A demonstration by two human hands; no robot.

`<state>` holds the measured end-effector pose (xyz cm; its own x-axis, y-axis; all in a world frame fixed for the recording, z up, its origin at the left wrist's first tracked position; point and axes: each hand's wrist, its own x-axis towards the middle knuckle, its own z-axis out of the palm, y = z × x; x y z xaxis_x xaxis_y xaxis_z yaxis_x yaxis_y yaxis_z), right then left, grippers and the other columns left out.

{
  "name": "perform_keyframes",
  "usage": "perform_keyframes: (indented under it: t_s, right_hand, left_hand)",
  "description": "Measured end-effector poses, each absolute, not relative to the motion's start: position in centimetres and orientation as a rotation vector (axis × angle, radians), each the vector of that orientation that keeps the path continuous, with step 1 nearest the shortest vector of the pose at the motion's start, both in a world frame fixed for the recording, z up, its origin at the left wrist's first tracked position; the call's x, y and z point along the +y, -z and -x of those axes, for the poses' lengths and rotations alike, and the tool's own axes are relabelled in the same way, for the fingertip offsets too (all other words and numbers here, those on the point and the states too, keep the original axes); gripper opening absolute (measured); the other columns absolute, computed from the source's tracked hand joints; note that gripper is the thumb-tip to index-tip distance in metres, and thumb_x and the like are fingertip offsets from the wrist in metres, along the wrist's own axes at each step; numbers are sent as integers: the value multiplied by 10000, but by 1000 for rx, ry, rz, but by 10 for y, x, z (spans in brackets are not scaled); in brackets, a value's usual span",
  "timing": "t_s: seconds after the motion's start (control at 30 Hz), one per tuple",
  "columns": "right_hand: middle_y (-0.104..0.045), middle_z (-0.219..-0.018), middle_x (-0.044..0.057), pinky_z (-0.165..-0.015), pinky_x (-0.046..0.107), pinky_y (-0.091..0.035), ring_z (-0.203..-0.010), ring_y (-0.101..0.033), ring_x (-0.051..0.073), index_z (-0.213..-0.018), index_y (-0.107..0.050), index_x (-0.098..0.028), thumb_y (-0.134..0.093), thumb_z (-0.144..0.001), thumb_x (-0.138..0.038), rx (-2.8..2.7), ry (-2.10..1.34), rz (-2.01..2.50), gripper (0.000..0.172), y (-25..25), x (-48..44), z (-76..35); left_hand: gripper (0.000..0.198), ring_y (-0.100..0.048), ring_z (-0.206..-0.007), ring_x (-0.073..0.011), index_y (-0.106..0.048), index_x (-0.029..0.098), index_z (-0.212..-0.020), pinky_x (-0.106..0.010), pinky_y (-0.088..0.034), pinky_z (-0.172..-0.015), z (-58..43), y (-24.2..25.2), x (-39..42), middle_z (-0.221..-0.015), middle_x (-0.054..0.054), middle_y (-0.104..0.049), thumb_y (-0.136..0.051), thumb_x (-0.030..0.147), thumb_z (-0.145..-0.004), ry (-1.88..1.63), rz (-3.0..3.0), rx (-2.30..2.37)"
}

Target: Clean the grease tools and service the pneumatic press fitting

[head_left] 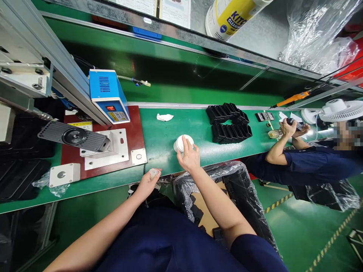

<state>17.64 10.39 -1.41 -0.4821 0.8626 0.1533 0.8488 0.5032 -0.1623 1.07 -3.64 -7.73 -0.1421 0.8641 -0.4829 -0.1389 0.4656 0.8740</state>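
Note:
My left hand [146, 186], near the front edge of the green bench, is closed around a small whitish cup-shaped piece [153, 172], its round opening facing up. Farther right, my right hand [189, 158] grips a white round tub [179, 143] standing on the bench. Its fingers lie over the tub's top and side, hiding part of it. A crumpled white tissue [165, 117] lies behind and to the left of the tub. To its right sit black plastic parts [231, 133] lined up in two rows.
At left, a press fixture [75, 138] and a blue box [106, 94] stand on a brown board [138, 128]. A plastic-lined bin [246, 185] is below the bench edge. A co-worker [300, 162] handles something dark at right, near an orange screwdriver [292, 99].

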Motion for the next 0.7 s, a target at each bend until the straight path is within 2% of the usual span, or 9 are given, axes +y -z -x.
perform_keyframes:
  t_s: [0.13, 0.23, 0.37, 0.5, 0.7]
  right_hand:
    - [-515, -1361, 173, -993, 416, -363, -1140, -549, 258, -1499, -209, -151, -466, -881, -340, -2539, -108, 1497, 696, 15, 108, -173]
    - [-509, -1372, 166, -996, 421, -370, -1158, -547, 262, -1498, -201, -159, -485, -865, -330, -2533, -134, 1467, 715, 14, 109, -177]
    - [-383, -1466, 195, -1056, 468, -334, -1324, -419, 277, -1502, -108, -156, -508, -870, -335, -2329, -161, 1356, 769, 24, 94, -197]
    - [-239, -1525, 227, -1041, 482, -376, -1342, -405, 284, -1504, 45, -176, -572, -850, -457, -1996, -346, 1488, 942, 56, 74, -219]
    - [-178, -1535, 266, -1047, 569, -338, -1429, -194, 359, -1506, -21, -130, -721, -683, -550, -1928, -530, 1836, 1159, 91, 91, -224]
  left_hand:
    - [421, -632, -1030, -272, -622, 193, -904, -444, -451, -958, -13, 84, -37, -1147, -121, -668, -590, 588, -762, -997, -700, 1416]
    - [414, -632, -1039, -266, -629, 193, -901, -432, -453, -964, -15, 85, -37, -1147, -112, -671, -593, 583, -765, -1009, -722, 1391]
    - [451, -630, -1039, -276, -655, 184, -973, -449, -447, -966, -10, 78, -37, -1092, -109, -686, -590, 579, -766, -988, -751, 1415]
    - [432, -617, -1069, -282, -667, 191, -998, -453, -426, -993, -8, 63, -25, -1087, -102, -688, -604, 545, -760, -987, -779, 1439]
    - [233, -544, -1179, -294, -636, 172, -844, -461, -342, -1066, -24, 50, 43, -1324, -139, -573, -576, 390, -789, -1066, -857, 1440]
